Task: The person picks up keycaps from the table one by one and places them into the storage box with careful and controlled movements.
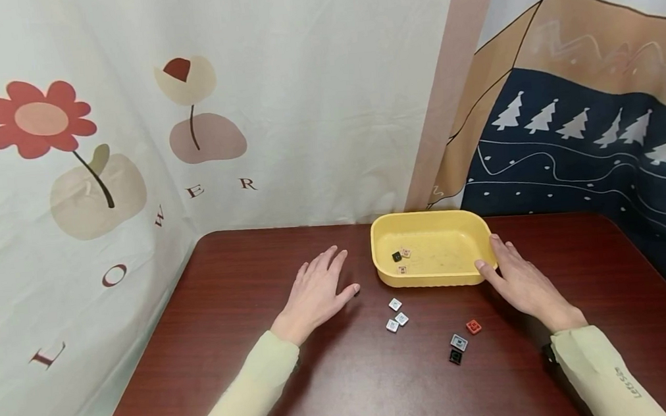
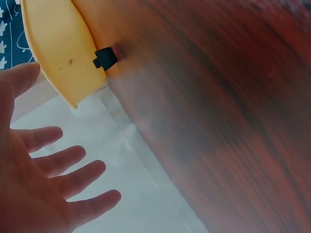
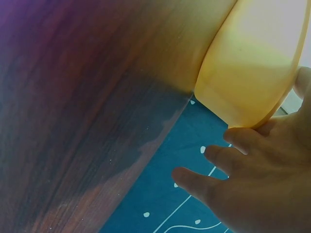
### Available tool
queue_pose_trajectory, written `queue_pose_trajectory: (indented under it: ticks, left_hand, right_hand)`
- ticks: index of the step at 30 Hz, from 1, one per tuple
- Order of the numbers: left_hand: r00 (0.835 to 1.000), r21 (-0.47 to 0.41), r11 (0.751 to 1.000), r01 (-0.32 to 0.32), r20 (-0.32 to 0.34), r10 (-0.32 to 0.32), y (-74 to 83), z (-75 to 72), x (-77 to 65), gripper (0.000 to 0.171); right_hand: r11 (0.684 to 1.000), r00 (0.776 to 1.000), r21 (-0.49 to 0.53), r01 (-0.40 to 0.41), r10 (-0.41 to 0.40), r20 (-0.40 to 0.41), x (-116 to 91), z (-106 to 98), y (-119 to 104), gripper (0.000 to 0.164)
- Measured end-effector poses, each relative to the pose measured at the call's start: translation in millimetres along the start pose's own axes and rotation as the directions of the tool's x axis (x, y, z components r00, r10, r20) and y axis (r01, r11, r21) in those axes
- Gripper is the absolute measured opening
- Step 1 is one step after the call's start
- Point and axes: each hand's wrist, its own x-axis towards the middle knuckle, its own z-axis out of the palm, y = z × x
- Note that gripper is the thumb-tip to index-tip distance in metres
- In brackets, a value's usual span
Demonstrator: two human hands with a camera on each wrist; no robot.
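Note:
My left hand (image 1: 317,296) is spread with nothing in it, left of a yellow plastic basin (image 1: 434,280). A small black piece (image 2: 105,58) stands near the basin in the left wrist view; in the head view its dark edge shows by the left thumb tip. At the basin's right end, my right hand (image 1: 524,287) holds the rim, thumb over the edge and fingers along the outside. Inside the basin lie a black keycap-like square (image 1: 397,256) and two pale ones, one pale square (image 1: 402,270) nearest the front wall.
In front of the basin lie three white keycap-like squares (image 1: 395,304). Further right are a red square (image 1: 473,326), a grey square (image 1: 459,342) and a black square (image 1: 455,356). Printed curtains (image 1: 312,104) hang behind the dark brown table (image 1: 385,395).

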Motion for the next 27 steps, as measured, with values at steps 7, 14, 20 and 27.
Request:
queue_pose_trajectory:
  ticks: [7, 14, 20, 27]
  left_hand:
    - [0.999, 0.022, 0.999, -0.027, 0.043, 0.026, 2.9, 4.9, 2.1, 0.070]
    - [0.995, 0.037, 0.997, -0.068, 0.076, 0.065, 4.3, 10.3, 5.6, 0.064]
    - [0.991, 0.045, 0.994, -0.098, 0.100, 0.094, 7.5, 11.5, 8.0, 0.051]
    - [0.984, 0.059, 0.986, -0.153, 0.096, 0.147, 10.5, 11.9, 9.2, 0.035]
  right_hand:
    - [1.000, 1.000, 0.003, -0.008, 0.008, 0.003, 0, 0, 0, 0.092]
    - [1.000, 1.000, 0.004, -0.008, 0.008, 0.004, 1, 0, 0, 0.092]
    - [1.000, 1.000, 0.000, -0.009, 0.009, 0.001, 1, 0, 0, 0.092]
    - [1.000, 1.000, 0.002, -0.009, 0.009, -0.002, 1, 1, 1, 0.092]
